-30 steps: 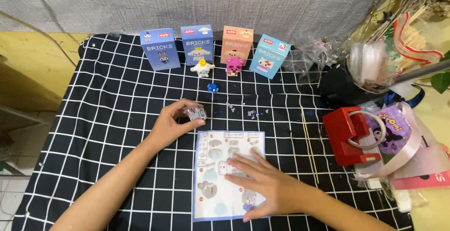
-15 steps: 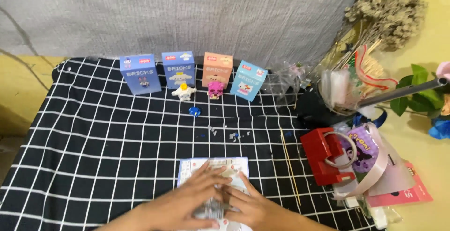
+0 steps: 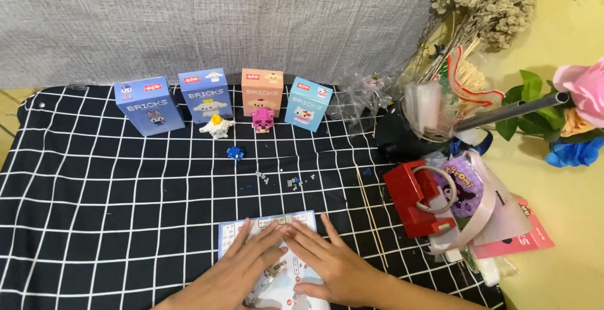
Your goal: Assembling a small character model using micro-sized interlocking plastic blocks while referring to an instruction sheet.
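Both my hands lie on a printed instruction sheet (image 3: 296, 221) near the bottom edge of the view. My left hand (image 3: 242, 267) rests flat on the sheet's left half, fingers pointing up and to the right. My right hand (image 3: 324, 261) lies on the right half, its fingers touching those of the left. A small grey brick piece shows under the left palm. Neither hand clearly grips anything. A scatter of tiny loose bricks (image 3: 292, 182) lies just beyond the sheet, and a small blue piece (image 3: 235, 153) sits further back.
Several coloured brick boxes (image 3: 204, 94) stand in a row at the back of the black checked cloth (image 3: 94, 190), with a white figure (image 3: 217, 127) and a pink figure (image 3: 261, 120) before them. A red tape dispenser (image 3: 418, 198), thin wooden sticks (image 3: 371, 215) and flowers are at right.
The view has tilted up, so my hands now sit at the bottom edge. My left hand has come from the loose bricks onto the sheet, beside my right hand.
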